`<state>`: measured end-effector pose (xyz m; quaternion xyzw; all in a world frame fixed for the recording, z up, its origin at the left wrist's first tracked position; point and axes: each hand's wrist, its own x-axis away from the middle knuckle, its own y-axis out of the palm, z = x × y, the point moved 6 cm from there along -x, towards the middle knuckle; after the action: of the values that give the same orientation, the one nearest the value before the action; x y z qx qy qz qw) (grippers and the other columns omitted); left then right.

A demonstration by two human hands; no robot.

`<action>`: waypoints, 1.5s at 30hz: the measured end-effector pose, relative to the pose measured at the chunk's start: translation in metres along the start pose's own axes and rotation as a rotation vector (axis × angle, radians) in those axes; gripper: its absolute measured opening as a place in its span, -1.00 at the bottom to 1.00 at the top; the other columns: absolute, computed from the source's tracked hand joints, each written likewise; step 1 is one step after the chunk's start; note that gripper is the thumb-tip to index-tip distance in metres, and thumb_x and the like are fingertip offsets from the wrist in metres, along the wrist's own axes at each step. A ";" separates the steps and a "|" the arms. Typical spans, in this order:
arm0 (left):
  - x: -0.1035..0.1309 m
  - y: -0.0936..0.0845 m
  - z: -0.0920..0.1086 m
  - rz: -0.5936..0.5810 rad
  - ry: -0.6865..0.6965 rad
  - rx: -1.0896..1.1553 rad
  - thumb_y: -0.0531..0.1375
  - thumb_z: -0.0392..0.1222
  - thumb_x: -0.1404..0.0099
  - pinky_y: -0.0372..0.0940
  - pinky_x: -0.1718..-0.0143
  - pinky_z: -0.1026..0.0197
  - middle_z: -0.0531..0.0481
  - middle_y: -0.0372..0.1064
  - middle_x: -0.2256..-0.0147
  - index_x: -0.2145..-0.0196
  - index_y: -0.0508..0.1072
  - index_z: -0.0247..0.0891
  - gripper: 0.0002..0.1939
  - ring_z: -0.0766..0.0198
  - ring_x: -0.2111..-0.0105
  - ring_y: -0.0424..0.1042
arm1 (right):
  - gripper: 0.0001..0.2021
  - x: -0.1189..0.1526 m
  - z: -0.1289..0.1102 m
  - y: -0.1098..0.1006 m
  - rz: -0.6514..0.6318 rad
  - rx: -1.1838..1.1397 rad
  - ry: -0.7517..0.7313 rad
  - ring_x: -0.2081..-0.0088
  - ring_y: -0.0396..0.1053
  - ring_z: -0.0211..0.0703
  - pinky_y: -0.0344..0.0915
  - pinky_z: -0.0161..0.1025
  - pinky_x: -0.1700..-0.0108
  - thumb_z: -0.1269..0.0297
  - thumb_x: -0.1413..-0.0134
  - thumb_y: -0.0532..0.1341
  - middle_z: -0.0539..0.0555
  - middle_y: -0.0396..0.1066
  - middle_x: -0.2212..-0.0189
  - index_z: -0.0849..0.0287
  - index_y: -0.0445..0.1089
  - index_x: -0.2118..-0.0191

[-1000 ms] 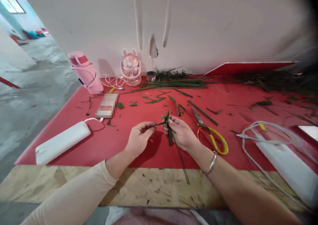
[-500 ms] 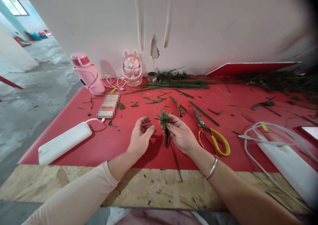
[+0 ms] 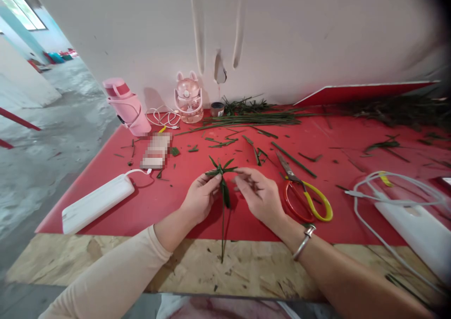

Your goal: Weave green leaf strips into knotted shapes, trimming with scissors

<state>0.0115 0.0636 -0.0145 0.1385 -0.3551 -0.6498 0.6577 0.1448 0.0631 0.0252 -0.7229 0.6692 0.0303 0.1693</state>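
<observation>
My left hand is closed, its thumb and fingers pinching a green leaf sprig just below its top. Narrow pointed leaves spread out like a star there, one broader leaf hangs down, and a long thin stem reaches toward the front edge of the table. My right hand is on the other side, fingers bent and thumb apart from the forefinger. Its forefinger tip is at the end of a right-hand leaf; whether it touches is hard to tell. Scissors with red and yellow handles lie right of my right hand.
Cut green scraps and long stems lie on the red tabletop. Behind stand a pink bottle and a clear pink jug. White power banks with cables lie left and right; a leaf pile is at far right.
The leaf sprig has passed from my right hand to my left and turned, its leaves now spread sideways. My left hand has closed on it; my right hand has shifted slightly right.
</observation>
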 end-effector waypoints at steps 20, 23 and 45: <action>0.014 0.012 -0.011 -0.249 -0.159 -0.426 0.28 -0.17 0.00 0.09 0.57 0.35 0.09 0.32 0.61 0.37 0.49 -0.30 -0.79 0.46 0.64 0.20 | -0.83 -0.016 0.028 -0.007 -0.184 -0.571 0.548 0.64 0.20 -0.40 0.11 -0.40 0.60 0.23 0.21 0.29 -0.04 0.34 0.64 0.23 0.33 0.54; 0.013 0.012 -0.011 -0.204 -0.157 -0.252 0.31 -0.20 0.03 0.19 0.51 0.34 0.06 0.34 0.57 0.45 0.46 -0.31 -0.84 0.43 0.58 0.28 | -0.82 -0.013 0.036 -0.001 -0.208 -0.602 0.610 0.65 0.21 -0.41 0.10 -0.43 0.63 0.26 0.26 0.31 -0.04 0.35 0.64 0.24 0.33 0.54; 0.002 0.001 -0.007 -0.071 -0.141 -0.102 0.28 -0.25 -0.01 0.26 0.42 0.31 0.08 0.35 0.54 0.43 0.43 -0.29 -0.87 0.43 0.57 0.32 | -0.84 -0.003 0.036 0.013 -0.211 -0.333 0.511 0.71 0.15 -0.39 0.06 -0.42 0.68 0.24 0.11 0.20 -0.15 0.23 0.70 0.16 0.25 0.38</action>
<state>0.0166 0.0598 -0.0189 0.0712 -0.3615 -0.6981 0.6139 0.1380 0.0755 -0.0112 -0.7903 0.5971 -0.0609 -0.1228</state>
